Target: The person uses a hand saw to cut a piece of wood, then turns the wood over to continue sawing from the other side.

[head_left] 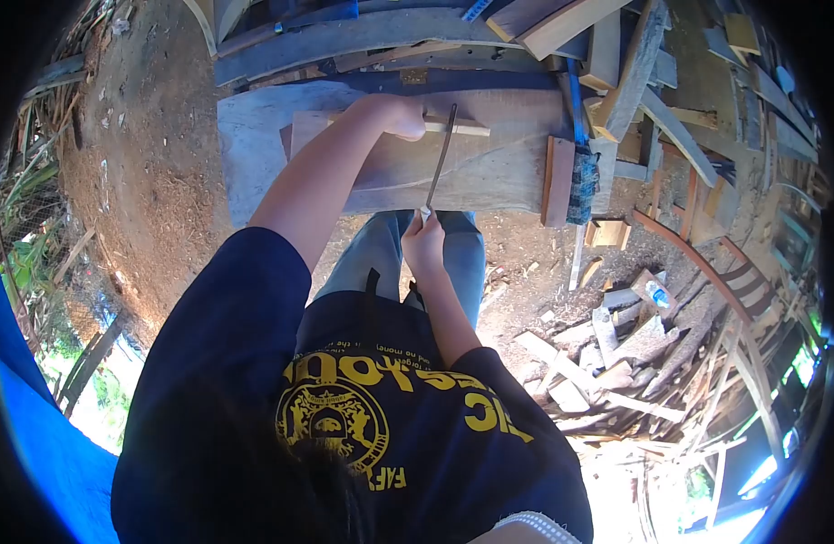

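Workshop with workbench [503, 172], wood offcuts [642, 344]

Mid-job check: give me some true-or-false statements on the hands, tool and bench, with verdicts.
1. The right hand holds the slim tool at its near end. True.
2. The left hand hangs well clear of the pale wooden strip. False: it is on the strip.
3. Seen from above, the tool crosses the strip. True.
4. The reddish-brown block is at the left end of the bench. False: it is at the right end.
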Available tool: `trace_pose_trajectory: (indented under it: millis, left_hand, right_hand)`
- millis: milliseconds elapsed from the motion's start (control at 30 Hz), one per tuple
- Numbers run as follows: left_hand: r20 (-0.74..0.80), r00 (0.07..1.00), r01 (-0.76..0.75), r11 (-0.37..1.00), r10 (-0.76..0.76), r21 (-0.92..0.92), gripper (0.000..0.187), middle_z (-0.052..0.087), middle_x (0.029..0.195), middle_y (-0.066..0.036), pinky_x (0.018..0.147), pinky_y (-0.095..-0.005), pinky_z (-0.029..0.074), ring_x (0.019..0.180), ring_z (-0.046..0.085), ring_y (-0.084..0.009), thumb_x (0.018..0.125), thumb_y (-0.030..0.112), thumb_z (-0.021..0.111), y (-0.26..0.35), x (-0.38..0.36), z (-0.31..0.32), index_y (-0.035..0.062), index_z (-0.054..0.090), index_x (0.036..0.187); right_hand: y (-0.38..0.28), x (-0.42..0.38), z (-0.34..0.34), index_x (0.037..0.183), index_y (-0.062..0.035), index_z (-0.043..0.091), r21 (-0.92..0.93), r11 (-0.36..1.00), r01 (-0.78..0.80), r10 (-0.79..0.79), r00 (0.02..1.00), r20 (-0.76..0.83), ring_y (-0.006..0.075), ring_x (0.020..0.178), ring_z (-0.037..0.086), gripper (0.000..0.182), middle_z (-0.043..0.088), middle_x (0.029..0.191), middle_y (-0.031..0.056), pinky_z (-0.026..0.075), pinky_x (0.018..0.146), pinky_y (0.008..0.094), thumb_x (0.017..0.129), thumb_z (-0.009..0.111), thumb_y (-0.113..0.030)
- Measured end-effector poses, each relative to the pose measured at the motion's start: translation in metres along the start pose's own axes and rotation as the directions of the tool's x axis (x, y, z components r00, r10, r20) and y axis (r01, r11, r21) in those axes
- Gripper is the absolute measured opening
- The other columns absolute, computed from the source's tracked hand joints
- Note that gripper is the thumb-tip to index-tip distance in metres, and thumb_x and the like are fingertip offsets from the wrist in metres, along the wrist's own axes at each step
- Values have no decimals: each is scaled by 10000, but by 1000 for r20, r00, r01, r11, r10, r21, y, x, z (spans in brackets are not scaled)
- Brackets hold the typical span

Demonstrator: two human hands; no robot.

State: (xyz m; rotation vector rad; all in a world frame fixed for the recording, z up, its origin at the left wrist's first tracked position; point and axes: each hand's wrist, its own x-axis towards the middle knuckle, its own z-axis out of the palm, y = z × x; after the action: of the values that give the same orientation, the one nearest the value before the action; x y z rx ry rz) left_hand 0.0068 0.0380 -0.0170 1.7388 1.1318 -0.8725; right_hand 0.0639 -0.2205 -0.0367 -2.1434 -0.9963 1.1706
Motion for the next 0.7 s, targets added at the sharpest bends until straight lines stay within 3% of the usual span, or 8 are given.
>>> trace_pose_trajectory:
  millis: [100,200,267,333,367,600,700]
  left_hand:
    - [15,999,42,999,-41,-35,541,617,1216,-174,933,-405,452,1152,567,-317,754,35,493,-9,1,8,82,548,1289]
    - [4,999,41,995,-41,-90,515,619,1199,-179,938,-410,452,1144,571,-321,753,35,503,-5,-6,8,86,558,1262]
    - [-128,991,-39,996,29,-77,468,620,1174,-202,932,-425,461,1132,576,-339,736,39,522,-4,-14,16,52,568,1202]
    - [-211,975,-71,997,66,-13,447,625,1149,-213,921,-434,469,1114,584,-349,727,46,534,-5,-18,27,30,566,1172]
    - [-285,953,-92,995,101,45,428,629,1123,-224,910,-443,476,1097,592,-360,717,53,546,-5,-19,31,8,563,1143]
    - [-361,923,-111,991,131,77,452,656,1025,-219,837,-454,511,991,636,-366,676,68,584,0,-30,40,-5,544,1120]
    - [-387,914,-80,990,118,114,471,662,988,-202,802,-452,520,957,644,-355,655,83,610,1,-32,45,8,534,1114]
  right_hand:
    - [0,11,-20,1094,59,585,1,1000,0,0,999,40,463,855,637,267,650,848,295,529,705,466,943,515,-150]
    - [-2,7,-64,1100,53,587,-139,990,-2,17,994,105,459,884,637,278,646,876,308,524,738,476,948,508,-165]
    - [-7,-1,-87,1100,50,589,-219,975,30,0,990,138,458,892,635,280,647,889,310,522,746,481,950,504,-171]
    - [-12,-5,-103,991,61,586,-205,978,49,-7,979,202,479,858,622,256,634,854,309,494,670,495,950,531,-186]
    - [-9,-4,-101,991,61,586,-208,977,53,-12,981,196,479,858,622,256,634,854,309,494,670,495,950,531,-186]
    - [-24,65,-58,1041,54,597,-202,977,72,-27,976,215,484,933,601,295,633,910,318,495,747,500,957,508,-214]
    - [-7,45,-60,1035,53,598,-220,974,61,-18,981,192,487,952,594,298,631,916,321,493,760,502,957,498,-217]
